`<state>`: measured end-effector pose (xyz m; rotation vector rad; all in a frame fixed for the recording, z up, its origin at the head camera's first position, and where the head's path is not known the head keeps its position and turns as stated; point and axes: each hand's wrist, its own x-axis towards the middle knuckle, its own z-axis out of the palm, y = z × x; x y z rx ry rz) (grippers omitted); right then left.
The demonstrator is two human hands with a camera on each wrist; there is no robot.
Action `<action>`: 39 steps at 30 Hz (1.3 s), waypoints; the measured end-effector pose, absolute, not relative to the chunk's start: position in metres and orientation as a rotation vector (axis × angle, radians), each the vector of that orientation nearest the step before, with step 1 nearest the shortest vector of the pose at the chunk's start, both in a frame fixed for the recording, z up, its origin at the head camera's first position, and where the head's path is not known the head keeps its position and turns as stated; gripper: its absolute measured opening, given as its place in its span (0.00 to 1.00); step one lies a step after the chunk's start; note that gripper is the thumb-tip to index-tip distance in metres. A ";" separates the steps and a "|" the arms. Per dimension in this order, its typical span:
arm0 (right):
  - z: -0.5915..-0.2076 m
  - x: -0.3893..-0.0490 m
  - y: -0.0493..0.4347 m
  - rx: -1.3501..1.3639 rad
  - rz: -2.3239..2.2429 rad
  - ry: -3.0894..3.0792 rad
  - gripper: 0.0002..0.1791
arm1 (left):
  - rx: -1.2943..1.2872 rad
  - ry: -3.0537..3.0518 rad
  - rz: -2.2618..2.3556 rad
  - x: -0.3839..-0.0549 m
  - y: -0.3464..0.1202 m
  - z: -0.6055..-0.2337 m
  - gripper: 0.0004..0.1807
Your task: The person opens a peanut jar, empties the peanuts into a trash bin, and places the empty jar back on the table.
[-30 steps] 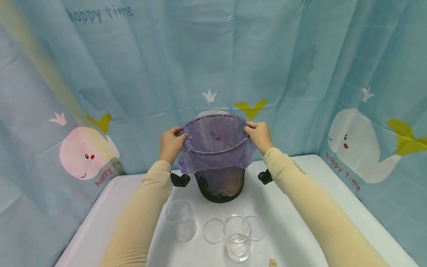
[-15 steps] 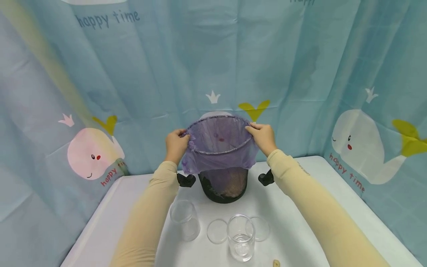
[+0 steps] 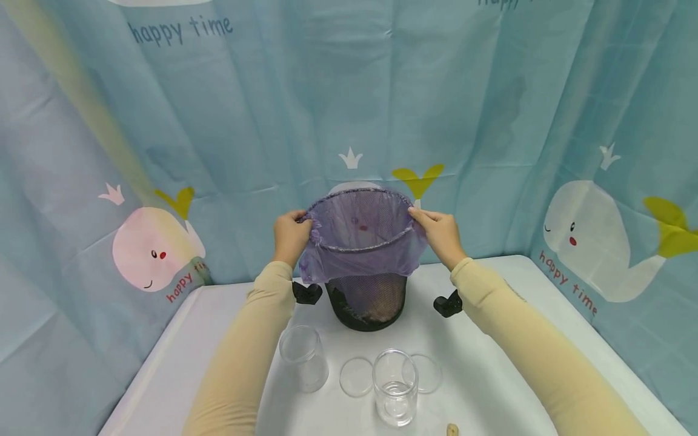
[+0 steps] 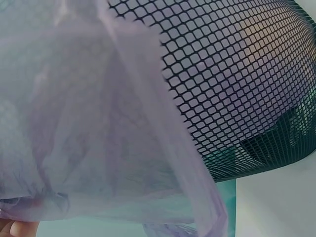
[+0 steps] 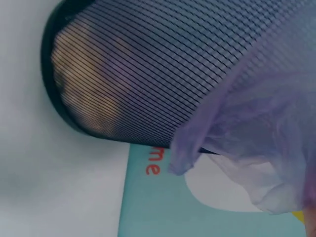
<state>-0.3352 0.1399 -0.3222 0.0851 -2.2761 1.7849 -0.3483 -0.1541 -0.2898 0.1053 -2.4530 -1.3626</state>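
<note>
A black mesh waste bin [image 3: 368, 303] stands at the back of the white table, lined with a thin purple bin bag [image 3: 360, 263]. The bag's edge is folded outward over the rim and hangs down round the upper wall. At the rim's left side my left hand [image 3: 291, 237] grips the bag between thumb and fingers. Opposite it, my right hand [image 3: 443, 237] pinches the bag at the right of the rim. Loose purple film [image 4: 108, 128] covers much of the left wrist view; only a bit of fingertip shows. In the right wrist view gathered film [image 5: 247, 128] hangs beside the mesh.
Nearer on the table [image 3: 480, 387] stand two clear jars, one left [image 3: 305, 363] and one right [image 3: 395, 393]. Two clear round discs [image 3: 356, 376] lie by the right one. A small beige piece [image 3: 452, 430] is at the front. A printed blue curtain [image 3: 272, 109] hangs behind.
The right hand has shifted slightly right and outward at the rim. The left hand keeps its hold. The whole head view has drifted a little, and the bin stays in place.
</note>
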 end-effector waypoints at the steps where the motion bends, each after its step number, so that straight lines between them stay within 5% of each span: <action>1: -0.325 -0.333 0.141 0.091 1.797 -2.271 0.33 | 0.107 -2.452 -1.366 -0.348 -0.154 -0.290 0.21; 21: -0.378 -0.267 0.177 0.154 1.733 -2.395 0.38 | 0.111 -2.448 -1.345 -0.347 -0.156 -0.290 0.22; 39: -0.421 -0.191 0.195 0.018 1.808 -2.577 0.31 | 0.116 -2.450 -1.327 -0.348 -0.152 -0.288 0.21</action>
